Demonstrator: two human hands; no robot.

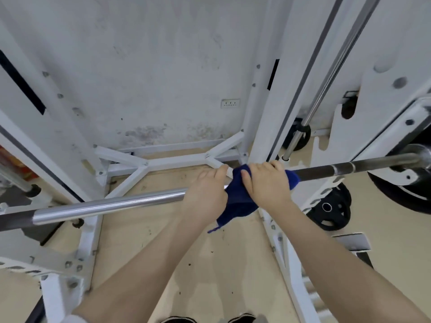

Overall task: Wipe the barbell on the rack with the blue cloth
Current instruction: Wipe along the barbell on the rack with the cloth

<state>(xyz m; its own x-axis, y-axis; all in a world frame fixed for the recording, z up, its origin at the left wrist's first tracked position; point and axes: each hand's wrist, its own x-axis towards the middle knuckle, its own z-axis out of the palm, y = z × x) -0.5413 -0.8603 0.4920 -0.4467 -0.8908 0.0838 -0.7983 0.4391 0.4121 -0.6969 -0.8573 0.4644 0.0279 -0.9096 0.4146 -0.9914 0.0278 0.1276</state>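
Running from lower left to centre right of the frame, the barbell (112, 205) rests on the white rack (263, 113). At mid-frame the left hand (205, 192) curls over the bar, probably steadying it. Just right, the right hand (265, 185) clasps the blue cloth (238, 201) wrapped round the bar, so rubbing covers its whole circumference.

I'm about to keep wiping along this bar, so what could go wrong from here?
1. A corner of the blue cloth dangles below the barbell; it could slip out of the grip or bunch as you slide.
2. The right hand is heading toward the white rack upright and the plate-loaded end; fingers may get pinched there.
3. The left hand grips the polished section, probably leaving fresh smudges.
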